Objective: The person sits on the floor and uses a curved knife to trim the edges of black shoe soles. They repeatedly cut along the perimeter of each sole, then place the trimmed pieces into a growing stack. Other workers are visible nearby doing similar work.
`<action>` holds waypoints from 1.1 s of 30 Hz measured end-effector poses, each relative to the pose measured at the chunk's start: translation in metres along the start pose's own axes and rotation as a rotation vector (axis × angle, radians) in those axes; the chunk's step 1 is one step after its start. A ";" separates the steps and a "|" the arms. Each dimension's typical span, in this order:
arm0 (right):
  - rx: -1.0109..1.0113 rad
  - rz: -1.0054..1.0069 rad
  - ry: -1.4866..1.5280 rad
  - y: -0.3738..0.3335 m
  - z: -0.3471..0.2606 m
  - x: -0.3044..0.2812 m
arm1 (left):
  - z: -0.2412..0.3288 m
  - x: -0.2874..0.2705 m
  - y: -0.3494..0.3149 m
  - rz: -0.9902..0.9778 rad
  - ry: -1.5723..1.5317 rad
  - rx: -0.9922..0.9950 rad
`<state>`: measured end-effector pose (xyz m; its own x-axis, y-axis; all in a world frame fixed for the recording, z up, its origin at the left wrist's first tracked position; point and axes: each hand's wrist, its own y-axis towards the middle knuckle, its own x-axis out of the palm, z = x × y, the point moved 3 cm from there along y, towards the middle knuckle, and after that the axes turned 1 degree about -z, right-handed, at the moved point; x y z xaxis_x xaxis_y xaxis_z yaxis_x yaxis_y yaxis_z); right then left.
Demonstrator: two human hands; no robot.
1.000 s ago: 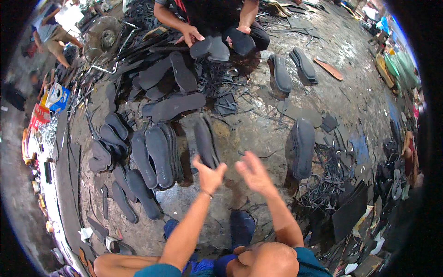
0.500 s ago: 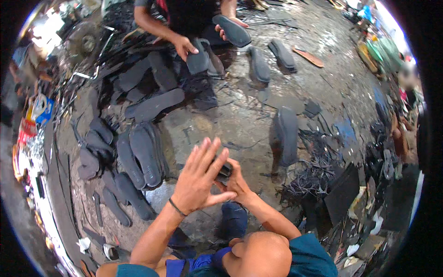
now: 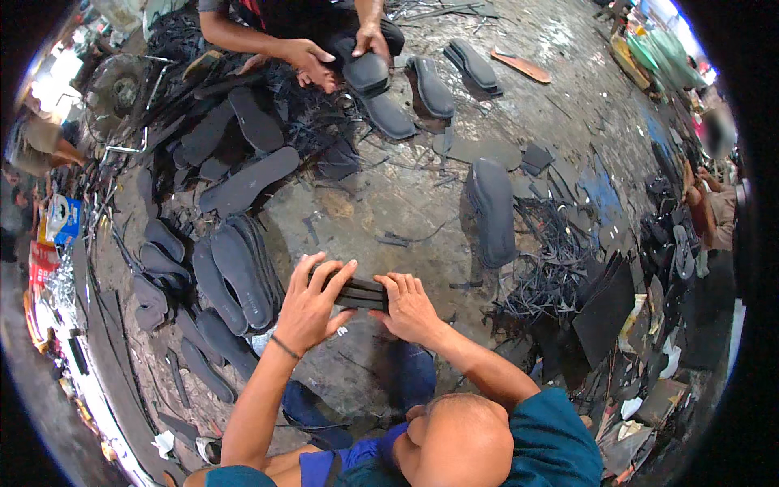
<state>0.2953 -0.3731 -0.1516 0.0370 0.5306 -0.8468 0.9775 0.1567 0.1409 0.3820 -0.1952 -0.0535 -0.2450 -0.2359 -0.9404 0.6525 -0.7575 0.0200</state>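
Between my two hands is a small stack of black shoe soles (image 3: 362,295), seen edge-on with gaps between the layers. My left hand (image 3: 310,304) is wrapped round its left end, fingers over the top and thumb below. The right end is gripped by my right hand (image 3: 408,310), its fingers bent over the upper edge. To the left of my left hand stands a leaning row of dark soles (image 3: 247,272). A single thick black sole (image 3: 492,215) lies on the floor beyond my right hand.
Across from me a co-worker's hands (image 3: 369,45) handle a sole above other black soles (image 3: 430,88). A brown insole (image 3: 521,65) lies farther right. Tangled black strips (image 3: 552,268) and dark sheets (image 3: 604,312) are heaped right. More soles (image 3: 243,174) are piled left.
My left hand, raised and spread before, has come down onto the stack, which now lies between both hands. The co-worker has lowered a sole toward those on the floor. The view has shifted slightly.
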 end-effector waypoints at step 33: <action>0.968 0.384 0.638 -0.051 0.266 -0.075 | 0.047 0.231 0.219 -0.022 -0.653 -0.632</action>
<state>0.2982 -0.6422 -0.2312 0.5151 0.7623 -0.3917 0.6863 -0.6407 -0.3443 0.4348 -0.4439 -0.2504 -0.4942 -0.6690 -0.5552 0.8674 -0.3362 -0.3668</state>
